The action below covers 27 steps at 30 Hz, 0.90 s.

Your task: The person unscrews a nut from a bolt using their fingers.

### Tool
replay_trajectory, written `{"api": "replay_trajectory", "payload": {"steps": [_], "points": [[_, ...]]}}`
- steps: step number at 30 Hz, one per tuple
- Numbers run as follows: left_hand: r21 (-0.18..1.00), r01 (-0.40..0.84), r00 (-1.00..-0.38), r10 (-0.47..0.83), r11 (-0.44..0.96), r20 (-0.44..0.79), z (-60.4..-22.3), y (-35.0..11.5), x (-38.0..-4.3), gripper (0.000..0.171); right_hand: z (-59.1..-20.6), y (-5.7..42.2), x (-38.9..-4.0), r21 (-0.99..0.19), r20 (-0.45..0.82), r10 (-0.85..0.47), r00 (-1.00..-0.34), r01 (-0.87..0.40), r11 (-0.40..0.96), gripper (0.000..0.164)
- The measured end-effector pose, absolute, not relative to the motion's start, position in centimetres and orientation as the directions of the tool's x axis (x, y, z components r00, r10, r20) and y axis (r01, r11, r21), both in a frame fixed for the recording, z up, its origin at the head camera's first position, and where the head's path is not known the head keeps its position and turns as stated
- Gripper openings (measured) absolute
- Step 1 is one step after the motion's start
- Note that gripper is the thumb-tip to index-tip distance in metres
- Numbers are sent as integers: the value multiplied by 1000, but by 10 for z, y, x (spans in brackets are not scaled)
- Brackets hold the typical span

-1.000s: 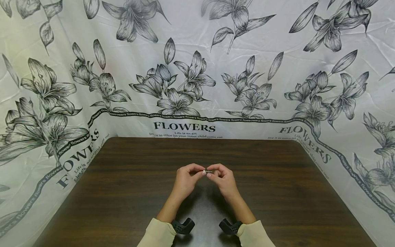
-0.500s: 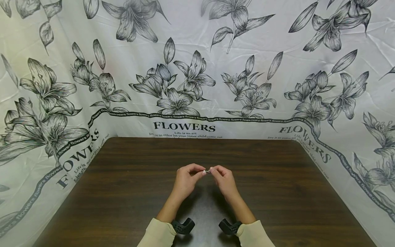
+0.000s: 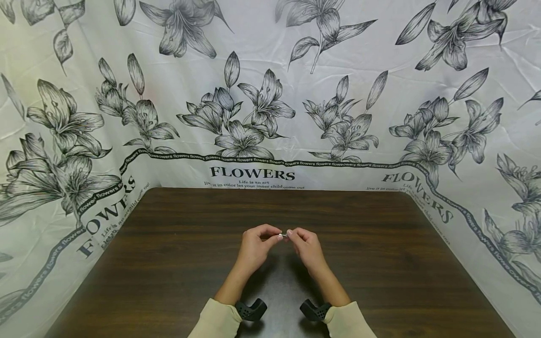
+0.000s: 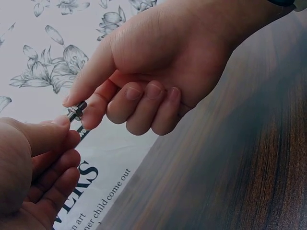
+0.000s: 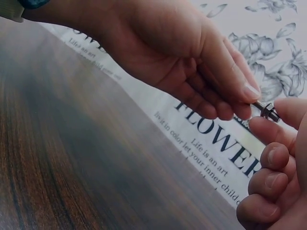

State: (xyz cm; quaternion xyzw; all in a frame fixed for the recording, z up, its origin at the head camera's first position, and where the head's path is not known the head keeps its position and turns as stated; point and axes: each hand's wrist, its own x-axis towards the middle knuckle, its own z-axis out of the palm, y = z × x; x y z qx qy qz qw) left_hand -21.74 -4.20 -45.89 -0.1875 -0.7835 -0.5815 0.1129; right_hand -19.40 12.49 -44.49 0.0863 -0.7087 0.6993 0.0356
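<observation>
A small metal bolt point(image 3: 282, 234) bridges the fingertips of both hands above the table. Its threads and a nut point(image 5: 266, 110) partway along it show in the wrist views. The left hand point(image 3: 252, 247) pinches one end of the bolt between thumb and index finger, its other fingers loosely curled. From the opposite side, the right hand point(image 3: 310, 249) has its thumb and index fingertips around the nut and the threaded end. Its remaining fingers are folded toward the palm in the left wrist view. Fingertips hide both ends of the bolt in the head view.
The dark wood-grain table point(image 3: 169, 263) spreads below the hands. A white cloth point(image 3: 262, 117) with printed lilies and FLOWERS lettering hangs behind it and along both sides. Black wrist-worn devices point(image 3: 251, 309) sit at the cuffs of pale sleeves point(image 3: 217, 319).
The right thumb and index finger have shifted on the bolt's right end, the thumb moving up and covering more of it. The left hand has stayed nearly still.
</observation>
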Motion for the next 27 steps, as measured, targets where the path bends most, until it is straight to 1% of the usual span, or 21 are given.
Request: {"api": "replay_trajectory", "payload": {"steps": [11, 27], "points": [[865, 424, -905, 154, 268, 396, -459, -42, -218, 6, -446, 126, -193, -982, 191, -78, -979, -190, -12, 21], [874, 414, -910, 145, 256, 388, -456, -42, -219, 6, -450, 128, -195, -949, 312, -119, -943, -305, -73, 16]]}}
